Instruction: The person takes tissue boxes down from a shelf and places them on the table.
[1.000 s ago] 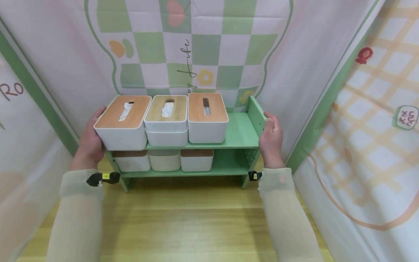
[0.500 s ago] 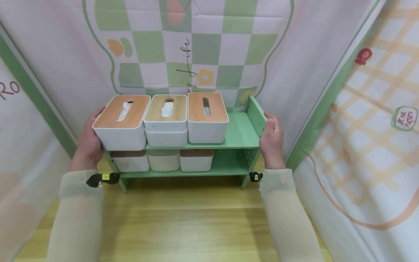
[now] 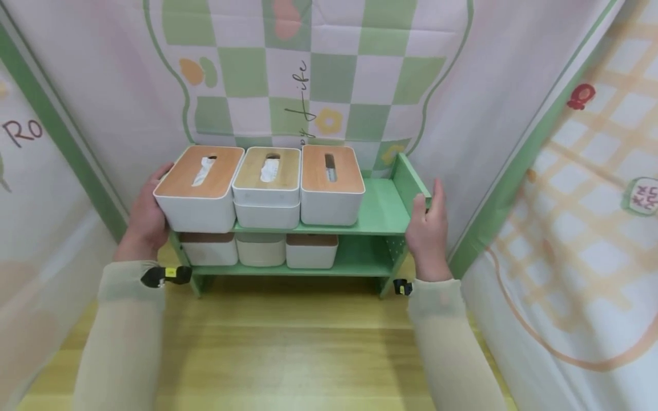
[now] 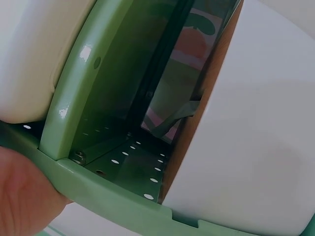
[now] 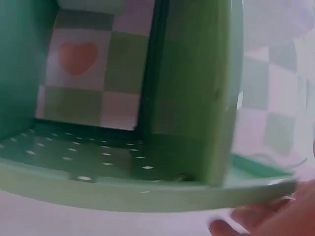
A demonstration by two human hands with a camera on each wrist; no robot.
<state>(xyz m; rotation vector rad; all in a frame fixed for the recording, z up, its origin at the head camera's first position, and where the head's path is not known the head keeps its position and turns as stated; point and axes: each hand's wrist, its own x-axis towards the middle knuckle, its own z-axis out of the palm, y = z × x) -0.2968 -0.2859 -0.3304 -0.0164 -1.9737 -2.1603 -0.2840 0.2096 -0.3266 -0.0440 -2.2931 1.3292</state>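
Observation:
My left hand [image 3: 147, 214] lies along the outer left side of a green two-tier shelf [image 3: 380, 205], its fingertips partly hidden behind a tissue box [image 3: 197, 214]. In the left wrist view, part of that hand [image 4: 27, 194] shows against the outside of the green side panel [image 4: 113, 189]. At the shelf's other end, my right hand [image 3: 428, 234] is beside the right end panel [image 3: 409, 180], fingers straight and pointing up. The right wrist view has this hand [image 5: 275, 216] blurred, just outside the panel [image 5: 147, 194].
The top tier also holds a light-wood-lidded tissue box [image 3: 267, 214] and a third with an orange-brown lid [image 3: 331, 206]. Below stand several bins, including a cream one [image 3: 261, 251]. Patterned curtains [image 3: 241, 74] surround the shelf; the floor [image 3: 288, 342] is wood-look.
My right hand's fingers, bent over the right panel's edge before, are now straightened. The left hand keeps its place on the shelf. The whole head view has shifted slightly.

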